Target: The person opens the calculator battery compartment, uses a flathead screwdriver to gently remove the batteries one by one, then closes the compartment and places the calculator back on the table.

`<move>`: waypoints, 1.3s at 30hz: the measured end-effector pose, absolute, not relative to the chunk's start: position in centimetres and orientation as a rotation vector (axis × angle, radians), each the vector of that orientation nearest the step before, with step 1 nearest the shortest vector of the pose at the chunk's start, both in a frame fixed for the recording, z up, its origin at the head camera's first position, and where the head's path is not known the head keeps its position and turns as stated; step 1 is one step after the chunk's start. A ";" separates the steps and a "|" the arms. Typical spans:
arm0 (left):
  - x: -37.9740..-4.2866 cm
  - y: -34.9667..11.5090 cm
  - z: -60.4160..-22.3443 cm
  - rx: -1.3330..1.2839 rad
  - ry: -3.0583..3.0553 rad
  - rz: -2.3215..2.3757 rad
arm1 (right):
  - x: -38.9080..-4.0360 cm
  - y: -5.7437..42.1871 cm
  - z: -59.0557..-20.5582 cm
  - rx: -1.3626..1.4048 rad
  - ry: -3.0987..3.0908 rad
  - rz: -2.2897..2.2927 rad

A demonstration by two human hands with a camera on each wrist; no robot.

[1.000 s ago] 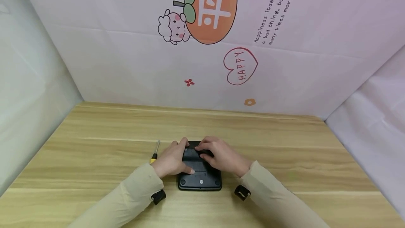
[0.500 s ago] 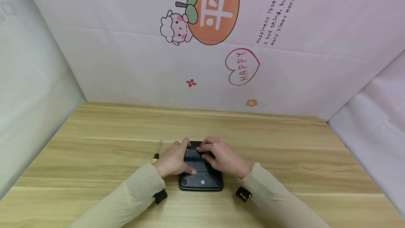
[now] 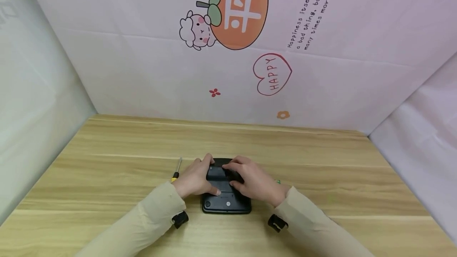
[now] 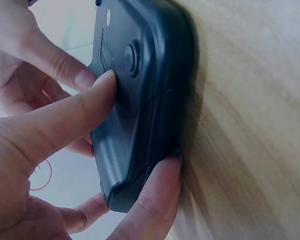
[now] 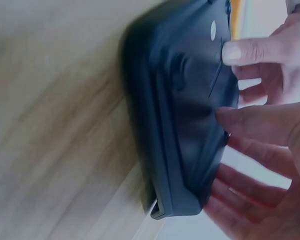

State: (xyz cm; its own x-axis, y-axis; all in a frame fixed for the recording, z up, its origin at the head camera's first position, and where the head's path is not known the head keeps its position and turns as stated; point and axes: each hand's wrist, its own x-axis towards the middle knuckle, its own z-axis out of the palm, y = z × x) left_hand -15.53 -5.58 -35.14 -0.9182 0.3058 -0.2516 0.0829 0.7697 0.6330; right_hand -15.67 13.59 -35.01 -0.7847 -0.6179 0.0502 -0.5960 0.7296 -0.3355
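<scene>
A black desk calculator [image 3: 227, 205], by its shape, lies underside up on the table, with round feet and a small round sticker showing. My left hand [image 3: 194, 179] grips its left side, the thumb across the underside and fingers at the side and far end, as the left wrist view also shows. Bent over the right part of its far half, my right hand [image 3: 255, 179] holds it between thumb and fingers. In the right wrist view the right thumb [image 5: 260, 122] touches the underside; the other fingertips are partly hidden behind the calculator.
A screwdriver [image 3: 176, 171] with a yellow and black handle lies left of the left hand, its handle partly covered. Something small and green [image 3: 278, 181] shows beside the right wrist. A printed white cloth [image 3: 160, 78] rises behind the wooden table [image 3: 303, 154].
My right hand has shifted slightly right and its thumb has moved away from the index finger. The small green thing has come into sight beside the right wrist. The left hand keeps its grip.
</scene>
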 end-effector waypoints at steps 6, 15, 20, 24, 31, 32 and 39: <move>-15.5 -5.7 -35.0 0.300 2.619 0.930 | -15.0 13.7 -34.7 -0.909 2.888 -0.518; -15.4 -5.7 -35.0 0.270 2.610 0.940 | -14.5 14.0 -34.4 -0.823 2.899 -0.512; -15.5 -5.8 -35.1 0.251 2.605 0.935 | -14.4 14.0 -34.3 -0.771 2.894 -0.529; -15.5 -6.0 -35.2 0.234 2.596 0.955 | -14.2 14.0 -34.1 -0.742 2.891 -0.534; -15.2 -6.3 -35.2 0.226 2.614 0.984 | -14.1 14.1 -33.9 -0.736 2.875 -0.540; -15.2 -6.4 -35.2 0.226 2.615 0.986 | -14.1 14.1 -33.9 -0.739 2.872 -0.544; -15.0 -6.6 -35.5 0.228 2.573 1.027 | -14.0 14.0 -34.1 -0.706 2.873 -0.549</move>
State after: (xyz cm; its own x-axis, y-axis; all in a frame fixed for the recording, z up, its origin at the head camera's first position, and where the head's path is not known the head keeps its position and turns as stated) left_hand -14.96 -6.57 -35.53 -0.9223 0.2777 -0.2687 0.0163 0.7226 0.6911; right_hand -14.05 13.96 -34.07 -0.8817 -0.4701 -0.0411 -0.4219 0.8242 -0.3778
